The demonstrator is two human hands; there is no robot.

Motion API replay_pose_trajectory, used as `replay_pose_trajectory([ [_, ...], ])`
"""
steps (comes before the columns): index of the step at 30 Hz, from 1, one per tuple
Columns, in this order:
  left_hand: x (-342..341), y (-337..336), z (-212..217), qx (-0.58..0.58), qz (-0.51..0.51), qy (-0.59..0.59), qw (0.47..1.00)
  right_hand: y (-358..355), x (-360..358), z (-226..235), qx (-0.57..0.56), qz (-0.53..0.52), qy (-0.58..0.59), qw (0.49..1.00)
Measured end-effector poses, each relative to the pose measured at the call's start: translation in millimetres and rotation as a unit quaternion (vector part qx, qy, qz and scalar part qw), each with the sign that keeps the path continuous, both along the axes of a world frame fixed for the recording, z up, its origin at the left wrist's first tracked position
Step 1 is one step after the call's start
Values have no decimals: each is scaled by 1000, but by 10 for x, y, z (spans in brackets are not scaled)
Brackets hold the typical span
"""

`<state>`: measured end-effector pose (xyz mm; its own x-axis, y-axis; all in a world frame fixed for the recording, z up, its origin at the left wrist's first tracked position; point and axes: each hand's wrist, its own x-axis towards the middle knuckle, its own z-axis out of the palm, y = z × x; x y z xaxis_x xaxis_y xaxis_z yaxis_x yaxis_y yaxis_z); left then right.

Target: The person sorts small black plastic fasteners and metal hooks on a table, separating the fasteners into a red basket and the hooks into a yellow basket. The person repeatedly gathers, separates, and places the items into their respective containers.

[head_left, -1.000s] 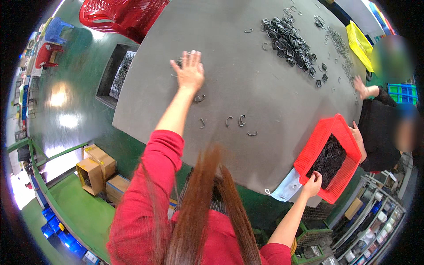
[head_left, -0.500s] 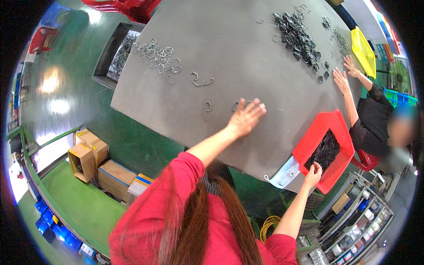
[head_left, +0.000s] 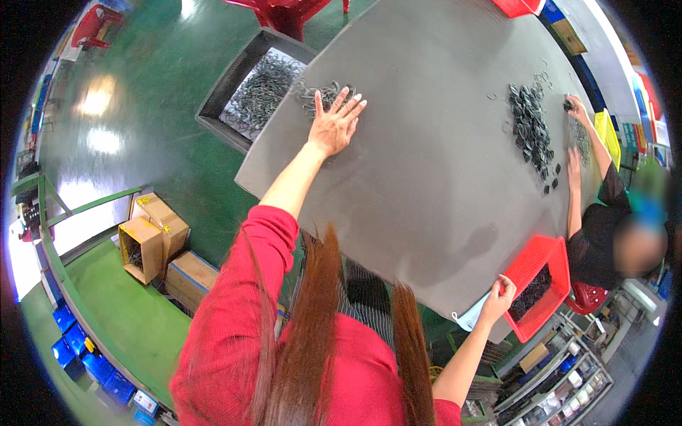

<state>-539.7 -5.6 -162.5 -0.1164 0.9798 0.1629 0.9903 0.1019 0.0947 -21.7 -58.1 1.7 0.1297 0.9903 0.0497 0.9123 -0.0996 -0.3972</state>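
At the left, the dark tray (head_left: 213,106) stands just beyond the edge of the bench (head_left: 412,153), with a heap of metal hooks (head_left: 263,89) in it. Beside it, on the bench, are your loose hooks (head_left: 327,92), bunched at the edge and partly hidden by your fingers. Half a second ago your left grip (head_left: 335,133) was over the near middle, with several hooks strewn between there and the edge; now it is out at the bunch, palm down, fingers spread. So those strays seem to have been gathered in with the rest, by the tray.

Further right lies the pile of black pieces (head_left: 529,128). Your right grip (head_left: 497,304) has stayed at the near corner of the red basket (head_left: 517,264), fingers curled; you cannot tell from here whether they pinch anything. Beyond, a co-worker's hand (head_left: 579,112), flat on the bench half a second ago, now holds something dark.
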Motion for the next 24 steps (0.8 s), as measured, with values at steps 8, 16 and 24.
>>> replay_pose_trajectory([
  [8, -1283, -144, -100, 6, 88, 6, 996, -34, -1287, -135, -36, 41, 74, 996],
  [16, -1215, 150, 43, 4, -2, -13, 1000, 105, -1643, -105, -52, 1, 107, 993],
  [24, -1091, 557, -111, -16, 271, 24, 962, 444, -1398, -190, -61, -37, 150, 986],
])
